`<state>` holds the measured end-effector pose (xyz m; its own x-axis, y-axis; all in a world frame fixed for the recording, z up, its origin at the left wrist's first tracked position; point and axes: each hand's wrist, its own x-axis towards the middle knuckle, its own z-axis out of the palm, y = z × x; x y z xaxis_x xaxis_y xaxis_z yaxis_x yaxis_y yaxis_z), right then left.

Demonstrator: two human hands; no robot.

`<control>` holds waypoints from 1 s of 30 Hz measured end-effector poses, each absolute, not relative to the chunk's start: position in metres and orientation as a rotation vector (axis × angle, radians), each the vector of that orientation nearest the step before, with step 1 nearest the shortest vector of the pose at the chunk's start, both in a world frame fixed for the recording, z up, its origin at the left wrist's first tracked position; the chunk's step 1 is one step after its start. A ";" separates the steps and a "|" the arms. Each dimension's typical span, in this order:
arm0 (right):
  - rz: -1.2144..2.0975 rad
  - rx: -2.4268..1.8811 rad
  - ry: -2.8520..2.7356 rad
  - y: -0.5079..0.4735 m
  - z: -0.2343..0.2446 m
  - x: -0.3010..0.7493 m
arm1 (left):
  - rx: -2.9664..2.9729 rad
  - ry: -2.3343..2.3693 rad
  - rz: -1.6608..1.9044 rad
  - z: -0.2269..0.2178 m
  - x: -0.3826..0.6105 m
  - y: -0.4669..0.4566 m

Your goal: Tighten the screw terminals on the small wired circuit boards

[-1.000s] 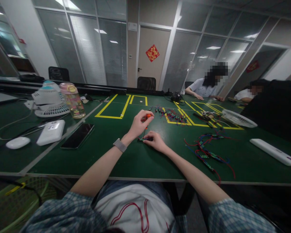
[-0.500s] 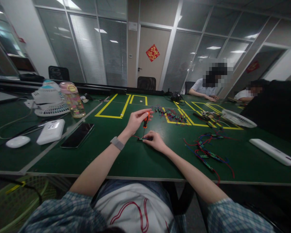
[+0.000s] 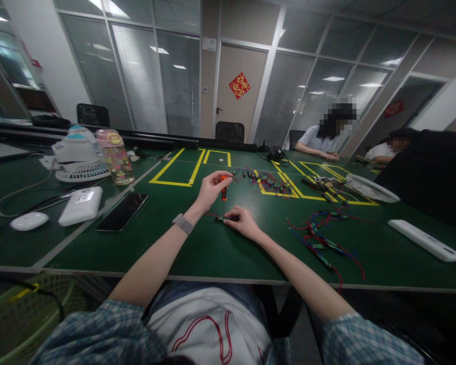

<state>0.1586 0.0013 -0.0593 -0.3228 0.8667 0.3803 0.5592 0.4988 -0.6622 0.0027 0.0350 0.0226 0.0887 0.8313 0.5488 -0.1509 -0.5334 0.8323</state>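
Note:
My left hand (image 3: 212, 189) grips the top of an orange and black screwdriver (image 3: 224, 190), which stands nearly upright. Its thin shaft points down to a small green circuit board (image 3: 220, 219) on the table. Fingers of my right hand (image 3: 244, 221) are closed on the right end of that board and hold it against the green surface. A red wire runs out from the board's left side. Whether the tip sits in a screw is too small to tell. Beyond my left hand lies a row of small wired boards (image 3: 268, 181).
On the right lie more boards with red and blue wires (image 3: 319, 238) and a white bar-shaped device (image 3: 425, 240). To the left are a phone (image 3: 122, 212), a white power bank (image 3: 80, 206), a bottle (image 3: 116, 158) and a fan (image 3: 76, 154). Two people sit across the table.
My left hand's fingers have shifted on the screwdriver handle, and the screwdriver has gone from a slight tilt to nearly upright. My right hand stays on the board.

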 end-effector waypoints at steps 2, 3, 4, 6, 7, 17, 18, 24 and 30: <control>0.542 -1.177 -2.022 0.001 -0.059 0.159 | 1.553 0.659 1.529 0.022 0.001 0.037; 0.542 -1.179 -2.024 0.002 -0.059 0.159 | 1.532 0.620 1.493 0.022 0.001 0.038; 0.543 -1.179 -2.025 0.002 -0.059 0.159 | 1.503 0.576 1.451 0.022 0.000 0.038; 0.547 -1.171 -2.029 0.003 -0.060 0.159 | 1.470 0.507 1.376 0.023 -0.002 0.039; 0.549 -1.168 -2.031 0.003 -0.060 0.160 | 1.469 0.488 1.347 0.023 -0.003 0.038; 0.541 -1.195 -2.037 0.005 -0.058 0.159 | 1.445 0.515 1.415 0.017 -0.008 0.039; 0.540 -1.196 -2.037 0.005 -0.058 0.159 | 1.453 0.527 1.437 0.016 -0.008 0.040; 0.534 -1.209 -2.037 0.005 -0.058 0.158 | 1.613 0.672 1.589 0.013 -0.007 0.044; 0.538 -1.222 -2.023 0.004 -0.058 0.158 | 1.694 0.772 1.685 0.012 -0.004 0.040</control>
<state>0.1579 0.0044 -0.0580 -0.3072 0.8839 0.3526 0.5919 0.4676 -0.6565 -0.0044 0.0398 0.0121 0.0147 0.7705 0.6372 -0.0203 -0.6369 0.7706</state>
